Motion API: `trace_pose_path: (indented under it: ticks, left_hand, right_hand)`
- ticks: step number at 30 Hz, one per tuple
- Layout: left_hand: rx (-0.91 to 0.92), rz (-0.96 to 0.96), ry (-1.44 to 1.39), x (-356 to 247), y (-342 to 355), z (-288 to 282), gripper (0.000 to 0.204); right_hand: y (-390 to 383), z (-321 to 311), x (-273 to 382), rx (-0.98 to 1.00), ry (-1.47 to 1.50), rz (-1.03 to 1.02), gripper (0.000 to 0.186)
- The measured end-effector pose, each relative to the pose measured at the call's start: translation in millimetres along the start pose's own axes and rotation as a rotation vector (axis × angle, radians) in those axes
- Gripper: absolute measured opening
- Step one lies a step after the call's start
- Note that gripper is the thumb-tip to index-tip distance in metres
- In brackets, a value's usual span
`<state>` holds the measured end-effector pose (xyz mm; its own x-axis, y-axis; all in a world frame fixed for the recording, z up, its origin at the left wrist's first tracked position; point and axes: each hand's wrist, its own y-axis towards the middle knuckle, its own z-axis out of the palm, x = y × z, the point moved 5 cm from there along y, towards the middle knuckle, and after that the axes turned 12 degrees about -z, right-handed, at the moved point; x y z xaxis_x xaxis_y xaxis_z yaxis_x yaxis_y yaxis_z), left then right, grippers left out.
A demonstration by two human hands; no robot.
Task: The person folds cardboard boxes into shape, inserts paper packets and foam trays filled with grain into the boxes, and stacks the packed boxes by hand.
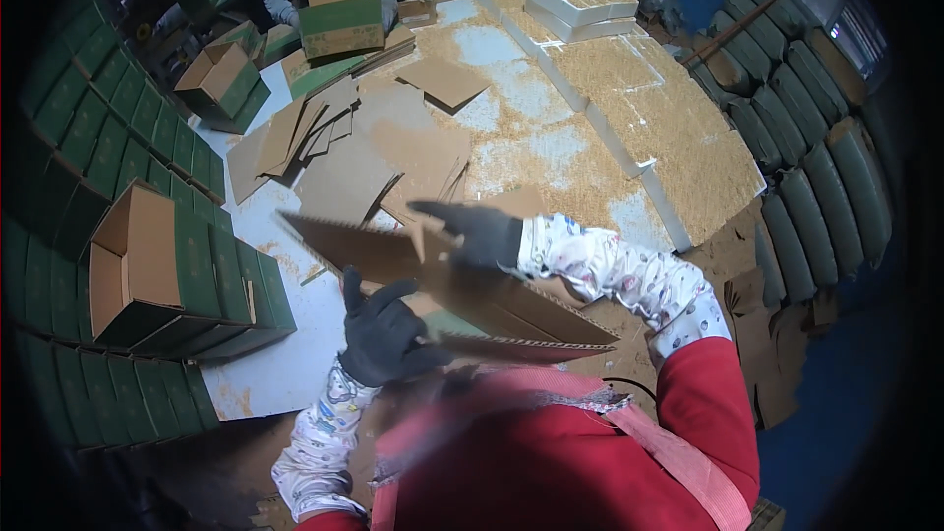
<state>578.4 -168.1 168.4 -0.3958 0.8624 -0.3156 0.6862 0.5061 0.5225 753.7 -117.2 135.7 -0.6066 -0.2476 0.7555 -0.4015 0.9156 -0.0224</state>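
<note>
In front of my body an open cardboard box [551, 310] stands tilted, its brown inner walls facing up. My left hand [382, 334], in a dark glove, is at the box's left end with fingers spread apart. Its lower fingers are next to the near wall's edge. Over the far wall, my right hand [482, 234], also gloved in dark fabric, stretches its index finger to the left. Motion blurs its other fingers, and part of the box lies behind it.
Flat cardboard sheets [344, 182] lie across the white table [258, 280]. Stacked green boxes [211, 261] line the left, one open brown-lined box [138, 261] among them. Straw-coloured slabs [669, 128] cover the right. Opposite, a person holds a green box [342, 25]. Filled sacks [821, 206] are piled far right.
</note>
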Motion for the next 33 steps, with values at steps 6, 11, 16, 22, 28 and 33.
trace_pose_path:
  ticks: [6, 11, 16, 22, 28, 33]
  left_hand:
    - [0.401, 0.042, 0.192, -19.0, 6.3, -40.2, 0.04]
    - [0.313, -0.413, 0.328, 25.5, 27.3, 7.0, 0.089]
    - [0.544, -0.271, 0.474, 31.0, 10.4, 66.0, 0.052]
    - [0.077, -0.424, 0.124, 41.3, 32.7, -22.0, 0.052]
    - [0.156, -0.511, 0.349, 73.7, -5.5, 41.8, 0.074]
    - [0.096, -1.158, -1.02, 194.5, -134.3, 57.0, 0.051]
  right_hand:
    - [-10.4, -90.9, -15.8, -0.424, -0.332, -0.097, 0.055]
    - [-25.6, -46.8, 16.9, 0.21, -0.715, -0.14, 0.02]
    - [25.3, -4.4, 30.6, 0.016, -0.587, -0.246, 0.021]
    - [15.0, 5.7, -18.0, -0.808, 0.169, -0.4, 0.04]
    - [-49.9, 11.1, -131.2, -1.191, 0.575, 0.191, 0.03]
    - [-40.5, 115.0, -59.7, -0.702, 0.612, -0.177, 0.069]
